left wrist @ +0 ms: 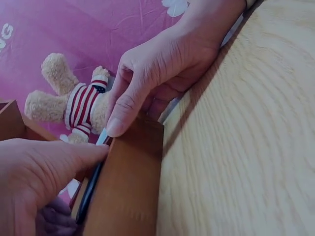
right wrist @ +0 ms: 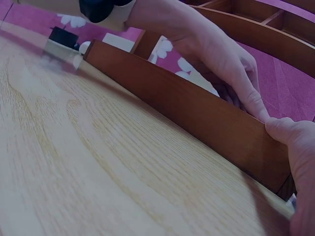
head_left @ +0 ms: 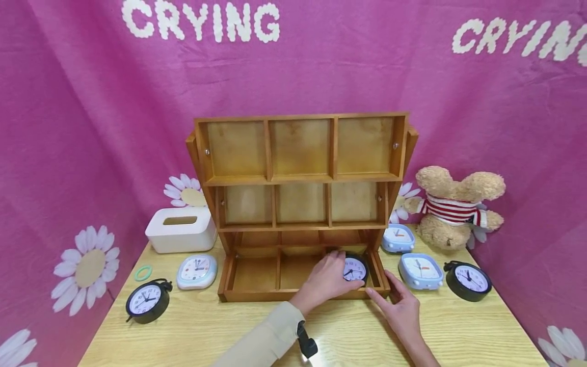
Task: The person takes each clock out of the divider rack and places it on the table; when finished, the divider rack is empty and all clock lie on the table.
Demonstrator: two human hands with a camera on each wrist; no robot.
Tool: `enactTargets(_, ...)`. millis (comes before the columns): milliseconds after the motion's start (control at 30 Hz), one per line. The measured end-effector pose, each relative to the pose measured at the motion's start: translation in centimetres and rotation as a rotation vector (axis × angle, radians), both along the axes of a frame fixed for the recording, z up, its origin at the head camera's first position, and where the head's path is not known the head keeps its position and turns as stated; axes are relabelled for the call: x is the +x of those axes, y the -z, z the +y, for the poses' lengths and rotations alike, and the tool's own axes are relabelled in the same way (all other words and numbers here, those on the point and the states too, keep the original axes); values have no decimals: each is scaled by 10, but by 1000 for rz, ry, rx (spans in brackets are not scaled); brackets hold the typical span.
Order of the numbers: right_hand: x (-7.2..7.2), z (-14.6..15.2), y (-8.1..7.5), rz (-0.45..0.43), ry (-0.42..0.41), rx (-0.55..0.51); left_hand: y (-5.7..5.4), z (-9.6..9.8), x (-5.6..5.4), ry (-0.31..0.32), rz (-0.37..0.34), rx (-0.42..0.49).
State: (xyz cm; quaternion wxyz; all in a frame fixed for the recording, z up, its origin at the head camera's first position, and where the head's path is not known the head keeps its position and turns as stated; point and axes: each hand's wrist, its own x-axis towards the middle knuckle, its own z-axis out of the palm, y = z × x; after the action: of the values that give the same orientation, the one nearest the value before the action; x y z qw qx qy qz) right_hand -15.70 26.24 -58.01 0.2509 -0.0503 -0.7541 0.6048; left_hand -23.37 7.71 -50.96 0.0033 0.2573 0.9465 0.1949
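A brown wooden tiered shelf, split into square compartments, stands in the middle of the table. In its bottom right compartment is a round black alarm clock with a white dial, tilted back. My left hand holds this clock, fingers over its upper left side and thumb at its lower edge; in the left wrist view only the clock's dark rim shows. At the shelf's front right corner, my right hand grips the wood, thumb on the front rim and fingers along the outer side wall.
To the right are two blue clocks, another black alarm clock and a plush toy in a striped top. On the left stand a white tissue box, a white-and-blue clock, a green ring and a black alarm clock.
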Motion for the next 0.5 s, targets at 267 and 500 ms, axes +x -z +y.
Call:
enactTargets(267, -1, 0, 1, -7, -3, 18, -3, 6, -1, -96, -4, -11)
enactTargets(500, 0, 0, 0, 16, 12, 29, 0, 11, -5, -98, 67, -2)
